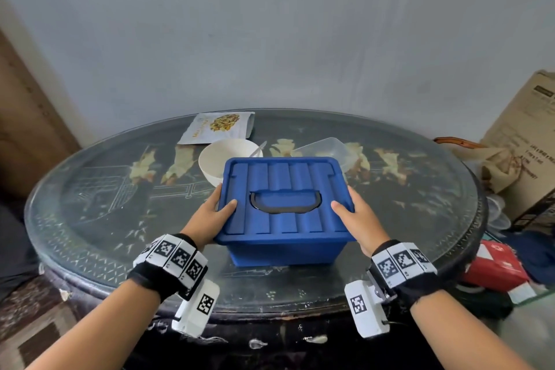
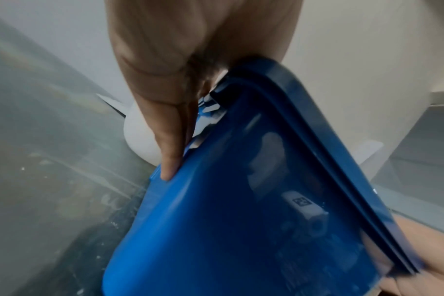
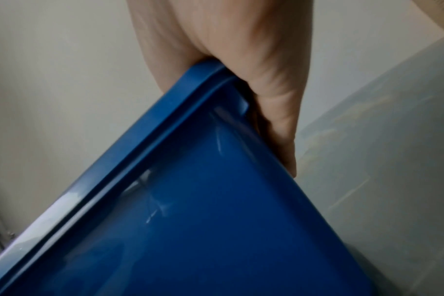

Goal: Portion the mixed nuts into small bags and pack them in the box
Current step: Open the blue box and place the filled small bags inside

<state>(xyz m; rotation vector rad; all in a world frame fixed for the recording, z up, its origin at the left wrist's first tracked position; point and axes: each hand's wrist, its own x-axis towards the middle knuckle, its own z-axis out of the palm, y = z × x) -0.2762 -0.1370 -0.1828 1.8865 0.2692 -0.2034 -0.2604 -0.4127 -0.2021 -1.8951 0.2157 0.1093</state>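
Note:
A blue plastic box (image 1: 285,249) with its ribbed blue lid (image 1: 285,195) on and a black handle (image 1: 285,204) stands near the table's front edge. My left hand (image 1: 214,213) grips the box's left side, thumb on the lid and fingers (image 2: 170,140) down along the wall (image 2: 216,220). My right hand (image 1: 354,216) grips the right side the same way, thumb on top, fingers (image 3: 282,124) under the rim of the box (image 3: 203,220). Behind the box lie a white bowl (image 1: 219,159) and a printed bag of mixed nuts (image 1: 216,128).
A clear plastic container (image 1: 330,150) sits behind the box at the right. The round glass-topped table (image 1: 90,204) stands against a grey wall. Cardboard boxes (image 1: 525,135), a red package (image 1: 495,264) and clutter lie to the right of the table.

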